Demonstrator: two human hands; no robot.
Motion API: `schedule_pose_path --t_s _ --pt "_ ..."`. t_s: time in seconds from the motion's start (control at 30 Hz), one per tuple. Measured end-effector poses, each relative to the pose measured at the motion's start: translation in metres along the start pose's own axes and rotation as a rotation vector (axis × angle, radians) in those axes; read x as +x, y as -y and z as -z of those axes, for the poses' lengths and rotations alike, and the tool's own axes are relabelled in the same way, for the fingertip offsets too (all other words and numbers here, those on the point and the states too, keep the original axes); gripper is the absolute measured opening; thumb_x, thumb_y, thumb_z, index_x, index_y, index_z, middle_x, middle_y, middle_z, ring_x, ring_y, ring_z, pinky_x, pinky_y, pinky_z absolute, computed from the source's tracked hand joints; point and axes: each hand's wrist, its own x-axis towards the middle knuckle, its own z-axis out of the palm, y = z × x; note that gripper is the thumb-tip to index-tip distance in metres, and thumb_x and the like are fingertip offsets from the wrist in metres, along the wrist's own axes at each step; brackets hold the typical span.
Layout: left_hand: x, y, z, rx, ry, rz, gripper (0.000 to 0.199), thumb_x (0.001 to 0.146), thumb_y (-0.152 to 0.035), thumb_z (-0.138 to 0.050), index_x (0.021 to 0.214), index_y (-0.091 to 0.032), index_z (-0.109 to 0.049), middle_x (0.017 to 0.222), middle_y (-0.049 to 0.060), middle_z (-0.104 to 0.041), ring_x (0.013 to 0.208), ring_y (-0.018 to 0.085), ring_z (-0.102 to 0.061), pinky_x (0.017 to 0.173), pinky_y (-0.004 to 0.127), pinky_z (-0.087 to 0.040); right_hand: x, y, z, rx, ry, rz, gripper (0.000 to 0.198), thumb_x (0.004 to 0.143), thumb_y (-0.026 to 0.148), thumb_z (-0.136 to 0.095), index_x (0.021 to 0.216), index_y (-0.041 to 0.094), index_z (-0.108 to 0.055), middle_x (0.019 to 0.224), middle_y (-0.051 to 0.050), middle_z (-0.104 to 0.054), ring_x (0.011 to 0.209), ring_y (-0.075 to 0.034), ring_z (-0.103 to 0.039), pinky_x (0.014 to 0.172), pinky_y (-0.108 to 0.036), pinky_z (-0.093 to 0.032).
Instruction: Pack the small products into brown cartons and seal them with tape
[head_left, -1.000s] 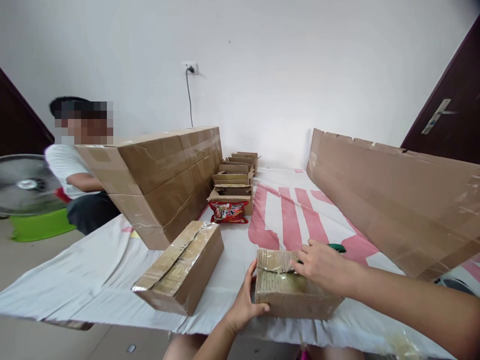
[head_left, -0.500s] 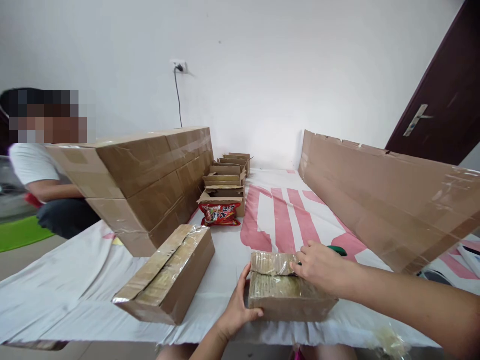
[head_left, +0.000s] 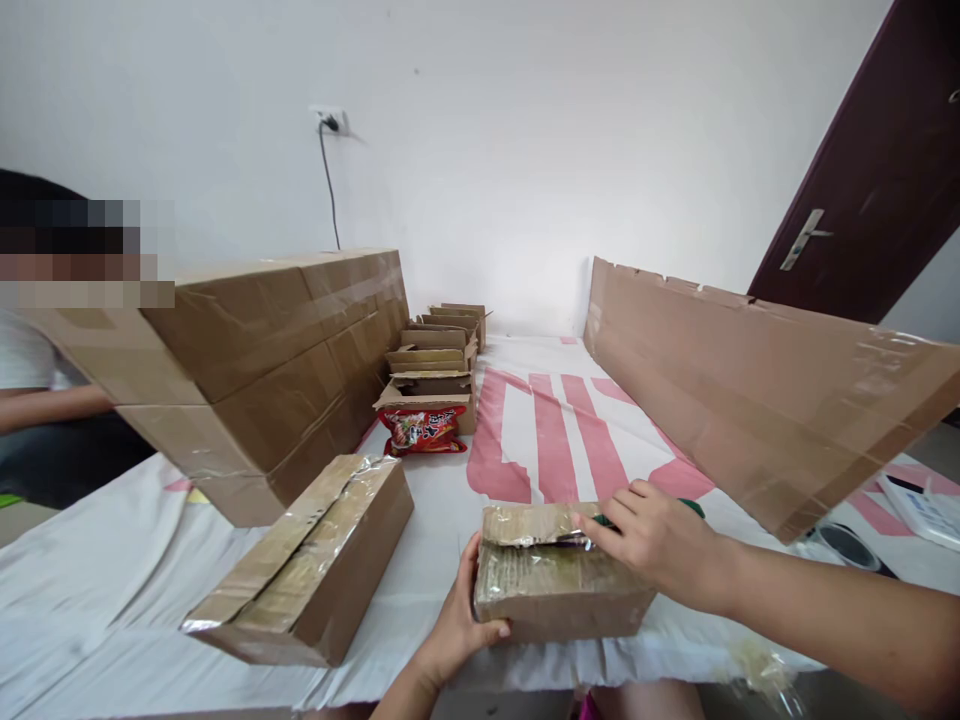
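In front of me lies a taped cardboard box (head_left: 566, 615), with a gap between its top flaps. My left hand (head_left: 461, 615) grips its left end, thumb on the near side and fingers behind the end. My right hand (head_left: 660, 540) is closed around a green-handled cutting tool (head_left: 690, 508) over the right part of the top. A thin dark blade or edge shows in the gap by the index finger; the fingers hide most of the tool, so its exact kind is unclear. To the left lies a second taped cardboard box (head_left: 307, 560), apart from both hands.
Large stacked cartons (head_left: 247, 370) stand at left, beside a seated person (head_left: 45, 400). Behind a red food packet (head_left: 424, 430) runs a row of opened cardboard boxes (head_left: 442, 385). A cardboard panel (head_left: 750, 390) borders the right, with a tape roll (head_left: 851, 548) near its end.
My view has turned slightly right, so everything appears shifted left. My right hand has moved a little right along the box's gap, and the thin blade or edge now shows there.
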Motion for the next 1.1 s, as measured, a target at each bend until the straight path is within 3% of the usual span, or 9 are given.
schedule_pose_path --t_s 0.17,0.43,0.57,0.73,0.87,1.0,1.1 --pt "0.001 -0.006 -0.004 0.037 0.017 -0.007 0.129 0.049 -0.068 -0.08 0.149 -0.02 -0.015 0.151 0.019 -0.031 0.143 0.04 -0.024 0.115 0.051 -0.026 -0.004 -0.006 0.011 -0.006 -0.056 -0.063 0.034 0.087 0.006 -0.045 0.115 0.016 -0.061 0.076 -0.005 -0.064 0.068 -0.019 -0.054 0.063 -0.034 -0.03" --pt "-0.002 -0.006 -0.002 0.065 -0.027 -0.015 0.124 0.05 -0.067 -0.081 0.148 -0.022 -0.021 0.15 0.018 -0.035 0.139 0.041 -0.031 0.112 0.052 -0.032 -0.031 0.01 -0.018 -0.007 0.193 -0.031 0.025 0.081 0.011 -0.058 0.105 0.015 -0.064 0.073 -0.004 -0.064 0.065 -0.02 -0.056 0.059 -0.034 -0.028" --pt "-0.001 -0.003 -0.001 0.079 -0.052 -0.011 0.125 0.049 -0.068 -0.08 0.148 -0.022 -0.021 0.15 0.018 -0.035 0.138 0.043 -0.032 0.112 0.054 -0.033 -0.059 -0.005 -0.015 -0.034 0.185 -0.077 0.034 0.077 0.003 -0.055 0.107 0.017 -0.065 0.068 -0.002 -0.062 0.063 -0.02 -0.054 0.061 -0.035 -0.03" --pt "0.001 0.0 0.0 0.079 -0.037 -0.029 0.126 0.048 -0.069 -0.08 0.148 -0.022 -0.019 0.153 0.019 -0.03 0.14 0.043 -0.029 0.114 0.054 -0.029 -0.071 -0.012 -0.001 0.064 0.114 -0.251 0.053 0.081 -0.004 -0.042 0.124 0.023 -0.059 0.08 -0.004 -0.064 0.074 -0.019 -0.056 0.07 -0.033 -0.035" --pt "-0.003 -0.002 -0.003 0.121 -0.02 -0.031 0.119 0.058 -0.071 -0.074 0.15 -0.022 -0.016 0.157 0.02 -0.023 0.144 0.042 -0.022 0.116 0.056 -0.024 -0.074 -0.013 -0.009 0.187 0.1 -0.387 0.041 0.09 0.007 -0.044 0.124 0.025 -0.059 0.09 -0.005 -0.067 0.081 -0.02 -0.06 0.075 -0.034 -0.042" --pt "-0.013 -0.016 -0.009 0.373 -0.106 -0.156 0.09 0.076 -0.052 -0.069 0.148 -0.024 -0.022 0.16 0.017 -0.014 0.147 0.039 -0.011 0.117 0.061 -0.014 -0.095 -0.019 -0.046 0.349 0.146 -0.705 0.039 0.093 0.02 -0.045 0.132 0.021 -0.051 0.111 -0.01 -0.068 0.095 -0.023 -0.065 0.077 -0.036 -0.051" --pt "-0.021 -0.033 -0.014 0.532 -0.155 -0.249 0.075 0.082 -0.038 -0.065 0.146 -0.028 -0.026 0.16 0.015 -0.014 0.148 0.036 -0.012 0.116 0.061 -0.014 -0.121 -0.009 -0.087 0.455 0.276 -0.863 0.038 0.091 0.019 -0.046 0.128 0.016 -0.053 0.117 -0.013 -0.068 0.099 -0.026 -0.067 0.079 -0.038 -0.053"
